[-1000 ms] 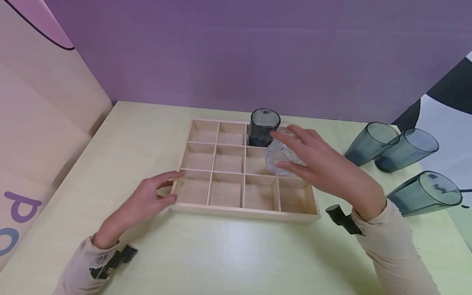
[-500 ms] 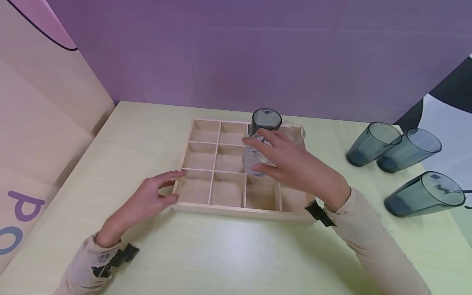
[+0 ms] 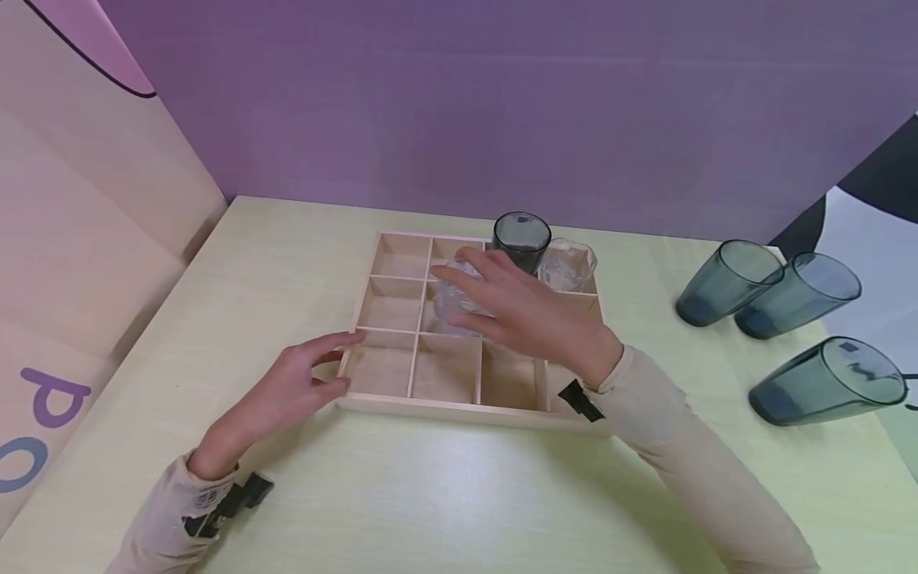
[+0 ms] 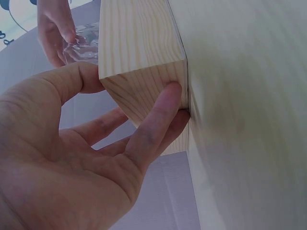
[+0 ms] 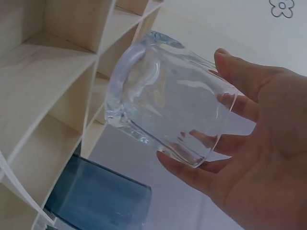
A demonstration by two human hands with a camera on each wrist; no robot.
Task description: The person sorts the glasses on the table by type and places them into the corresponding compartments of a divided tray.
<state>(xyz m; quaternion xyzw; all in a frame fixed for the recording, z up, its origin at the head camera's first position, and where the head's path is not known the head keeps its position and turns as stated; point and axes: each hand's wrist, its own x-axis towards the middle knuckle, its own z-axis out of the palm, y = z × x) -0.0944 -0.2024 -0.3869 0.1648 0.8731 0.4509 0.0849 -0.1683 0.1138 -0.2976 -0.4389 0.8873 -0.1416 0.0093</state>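
Note:
In the right wrist view, a clear glass tumbler is held near its rim by my right hand, fingers and thumb spread round it. Its thick base points down towards the divided wooden tray, over the middle columns. At the tray's left end is my left hand; the left wrist view has its digits gripping the front corner. A dark glass stands upright in a back-row compartment of the tray. Right beside it, another clear glass sits in the back right compartment.
Three blue-grey glasses stand to the right of the tray: two close together at the back, a left one and a right one, and one nearer glass. A purple panel rises behind the pale table.
My right hand has moved left across the tray with the clear glass, from near the right columns to the second column. The left hand stays at the tray's edge.

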